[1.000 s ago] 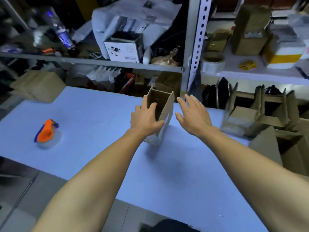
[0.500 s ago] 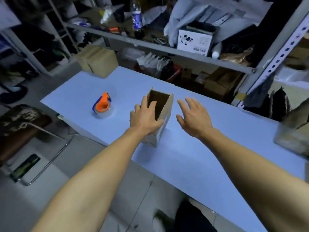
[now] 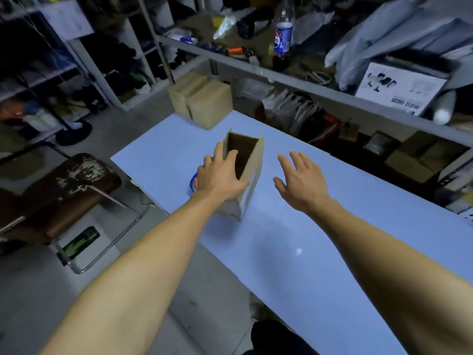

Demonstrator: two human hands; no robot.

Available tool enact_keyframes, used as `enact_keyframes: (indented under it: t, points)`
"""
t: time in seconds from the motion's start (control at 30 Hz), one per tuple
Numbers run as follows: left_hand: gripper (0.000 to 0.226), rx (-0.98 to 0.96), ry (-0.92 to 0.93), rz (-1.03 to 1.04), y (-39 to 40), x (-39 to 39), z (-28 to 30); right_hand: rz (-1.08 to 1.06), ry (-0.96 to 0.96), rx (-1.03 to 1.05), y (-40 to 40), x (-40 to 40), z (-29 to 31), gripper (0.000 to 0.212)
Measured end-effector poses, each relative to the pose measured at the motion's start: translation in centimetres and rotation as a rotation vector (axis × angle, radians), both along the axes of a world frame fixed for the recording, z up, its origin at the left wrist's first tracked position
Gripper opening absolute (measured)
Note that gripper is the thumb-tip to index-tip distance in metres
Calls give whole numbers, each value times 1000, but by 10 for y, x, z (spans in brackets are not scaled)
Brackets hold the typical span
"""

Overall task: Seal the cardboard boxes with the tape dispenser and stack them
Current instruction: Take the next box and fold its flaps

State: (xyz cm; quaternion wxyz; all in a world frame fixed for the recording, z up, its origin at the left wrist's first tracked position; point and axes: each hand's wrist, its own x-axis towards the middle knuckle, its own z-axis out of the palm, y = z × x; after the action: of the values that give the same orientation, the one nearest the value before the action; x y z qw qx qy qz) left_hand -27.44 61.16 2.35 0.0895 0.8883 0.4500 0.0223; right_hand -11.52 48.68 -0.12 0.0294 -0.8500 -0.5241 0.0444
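An open-topped cardboard box (image 3: 252,170) stands upright on the blue table (image 3: 294,252). My left hand (image 3: 220,175) holds its near-left wall, fingers along the outside and thumb at the top edge. Apart from the box, my right hand (image 3: 299,180) hovers to its right with fingers spread, touching nothing. The orange and blue tape dispenser (image 3: 193,181) lies on the table just behind my left hand, and only a sliver of it shows. Two closed cardboard boxes (image 3: 204,103) sit side by side at the table's far left end.
A worn brown chair (image 3: 64,190) stands left of the table. A cluttered metal shelf (image 3: 307,85) with a soda bottle (image 3: 282,37) and a white carton (image 3: 401,88) runs behind the table. More cardboard boxes (image 3: 419,155) sit under it at the right.
The view has swung left and the tape dispenser has slipped behind my left hand. My right hand has drawn a little farther from the box. The left hand stays on it.
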Motion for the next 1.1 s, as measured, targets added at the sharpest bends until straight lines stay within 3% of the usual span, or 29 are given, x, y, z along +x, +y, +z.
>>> enact_keyframes:
  t: [0.43,0.8,1.1]
  points:
    - [78,-52,44,-48,169,1,8,-20,28,-42,154,-9,-3,59]
    - [75,-81,21,-260,312,-33,1,-260,52,-49,259,-77,-6,59]
    - [76,-97,109,-440,381,-10,-25,-376,97,-21,322,-73,-22,60]
